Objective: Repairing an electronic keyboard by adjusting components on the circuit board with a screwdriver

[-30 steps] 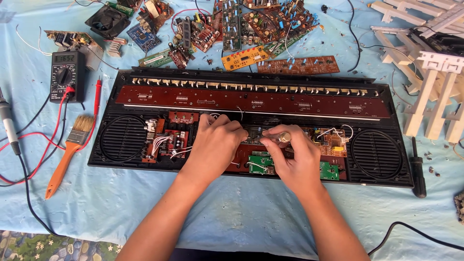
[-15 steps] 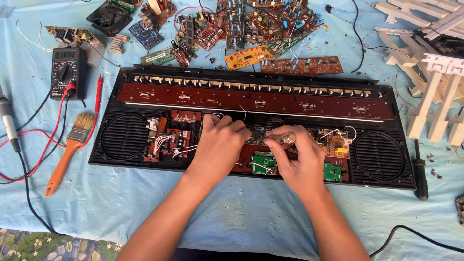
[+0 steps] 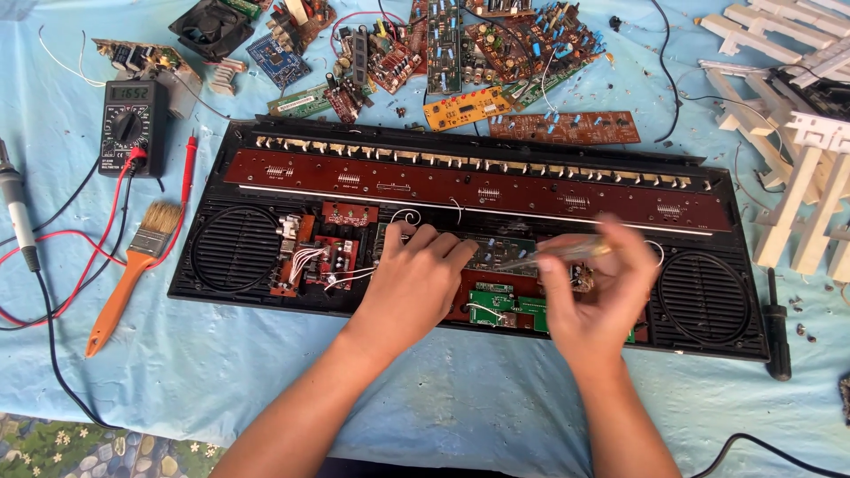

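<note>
An opened black electronic keyboard case (image 3: 266, 150) lies on the table, showing a long brown circuit strip (image 3: 460, 186), red and green boards and two round speaker grilles. My left hand (image 3: 416, 279) rests palm down on the boards near the middle, fingers together. My right hand (image 3: 595, 288) is blurred and grips a thin screwdriver (image 3: 531, 259), whose tip points left toward the fingers of my left hand. A small green board (image 3: 496, 305) lies just below and between both hands.
A black multimeter (image 3: 130, 124) with red and black leads and an orange-handled brush (image 3: 133, 270) lie left of the case. Several loose circuit boards (image 3: 460, 44) crowd the far edge. White keyboard key sections (image 3: 806, 133) lie at the right. A soldering iron (image 3: 18, 212) lies at far left.
My right hand has lifted and moved right, now holding the screwdriver level over the boards. My left hand has stayed in place on the boards.
</note>
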